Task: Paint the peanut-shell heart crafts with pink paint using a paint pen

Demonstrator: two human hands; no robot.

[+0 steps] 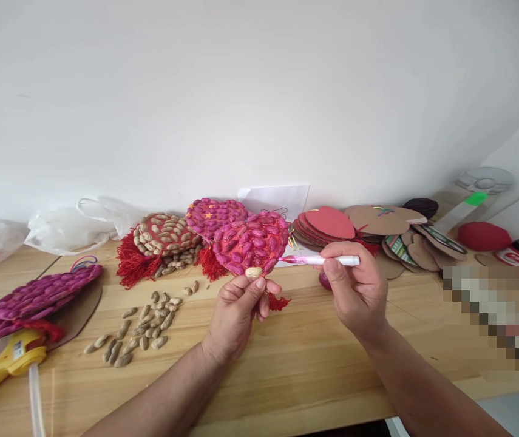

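Note:
A heart-shaped panel [254, 240] covered with magenta-coloured peanuts is held up, front towards me, by its lower end in my left hand [236, 309]. The thumb lies just below a single pale peanut [254, 272] at that end; the other fingers are partly behind. My right hand [359, 288] pinches a white pen-shaped tool [332, 260], its pointed end smeared magenta. That tip is close to the panel's lower right edge; whether they touch I cannot tell. Whether it is a marker or a brush is unclear. A red tassel [278, 301] hangs below the panel.
Loose peanuts [150, 328] lie left on the wooden table [277, 376]. Behind stand peanut-covered panels [163, 233] with red tassels. Red heart-shaped cardboard pieces [329, 223] are stacked right of centre. A yellow glue gun [13, 358] is at the left, red yarn [484, 235] far right.

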